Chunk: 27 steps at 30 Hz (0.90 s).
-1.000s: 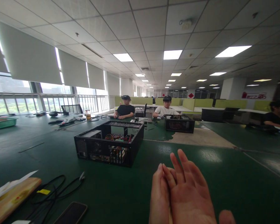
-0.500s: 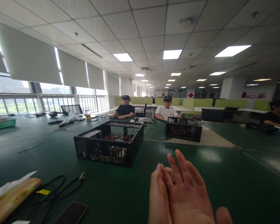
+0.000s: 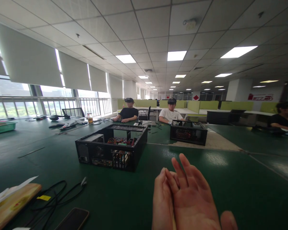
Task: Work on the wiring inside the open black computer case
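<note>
My right hand point(image 3: 194, 201) is raised in front of me at the lower right, palm toward me. Its thumb sticks out to the right and its longer fingers are stretched out and apart. Pressed against its left edge is my left hand point(image 3: 161, 204), closed, with its thumb tip at the tip of the right hand's little finger. The rest of the left fingers are mostly hidden. No tool shows in either hand. Beyond them, an open black computer case point(image 3: 108, 153) lies on the green table point(image 3: 115, 198), its wires and boards showing; neither hand touches it.
A second computer case point(image 3: 188, 132) sits farther back, near a person in white point(image 3: 171, 115). Another person in black point(image 3: 128, 113) sits to the left. Nearer lie a phone point(image 3: 73, 219), a black cable point(image 3: 60, 199) and a tissue pack point(image 3: 16, 204). A green basket point(image 3: 2, 127) is far left.
The view has shifted very slightly. Both hands keep the same pose, and the things on the table have not moved.
</note>
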Tool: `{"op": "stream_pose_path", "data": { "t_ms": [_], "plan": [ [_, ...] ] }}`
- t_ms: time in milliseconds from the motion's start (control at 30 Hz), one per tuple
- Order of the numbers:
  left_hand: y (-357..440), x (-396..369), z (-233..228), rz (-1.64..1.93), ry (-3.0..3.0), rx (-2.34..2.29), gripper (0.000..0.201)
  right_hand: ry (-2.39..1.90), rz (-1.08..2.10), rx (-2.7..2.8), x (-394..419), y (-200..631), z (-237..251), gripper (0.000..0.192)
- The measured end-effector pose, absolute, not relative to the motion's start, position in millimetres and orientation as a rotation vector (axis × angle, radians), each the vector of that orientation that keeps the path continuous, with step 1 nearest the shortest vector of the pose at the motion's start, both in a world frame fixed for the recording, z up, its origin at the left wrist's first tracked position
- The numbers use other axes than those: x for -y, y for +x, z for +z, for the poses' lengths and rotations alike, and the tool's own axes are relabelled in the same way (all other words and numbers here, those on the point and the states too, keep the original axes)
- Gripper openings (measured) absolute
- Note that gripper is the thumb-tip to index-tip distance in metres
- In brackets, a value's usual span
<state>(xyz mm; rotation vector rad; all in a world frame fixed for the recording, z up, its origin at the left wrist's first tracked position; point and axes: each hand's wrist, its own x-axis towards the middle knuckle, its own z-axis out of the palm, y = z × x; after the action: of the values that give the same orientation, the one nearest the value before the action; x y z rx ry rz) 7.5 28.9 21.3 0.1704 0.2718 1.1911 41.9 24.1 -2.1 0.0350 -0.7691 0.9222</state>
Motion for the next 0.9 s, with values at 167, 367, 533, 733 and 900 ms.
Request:
{"op": "stream_pose_path", "data": {
  "t_ms": [167, 367, 533, 733, 900],
  "plan": [
    [8.2, -29.6, 20.1, 1.211, 0.172, -0.264, 0.016, 0.024, 0.9, 0.697, -18.5, 36.8, 4.0, 0.056],
    [9.7, -32.3, 19.5, 1.214, 0.167, -0.281, 0.018, -0.017, 0.909, 0.626, -16.0, 36.9, 6.6, 0.056],
    [9.3, -32.8, 17.8, 1.216, 0.189, -0.309, 0.017, -0.003, 0.936, 0.61, -16.5, 38.0, 7.2, 0.056],
    [8.1, -31.3, 18.3, 1.218, 0.189, -0.293, 0.017, 0.005, 0.948, 0.603, -16.0, 37.5, 4.9, 0.058],
    [7.8, -31.0, 18.4, 1.204, 0.129, -0.242, 0.014, 0.011, 0.957, 0.627, -17.2, 39.9, 4.3, 0.057]
  ]
}}
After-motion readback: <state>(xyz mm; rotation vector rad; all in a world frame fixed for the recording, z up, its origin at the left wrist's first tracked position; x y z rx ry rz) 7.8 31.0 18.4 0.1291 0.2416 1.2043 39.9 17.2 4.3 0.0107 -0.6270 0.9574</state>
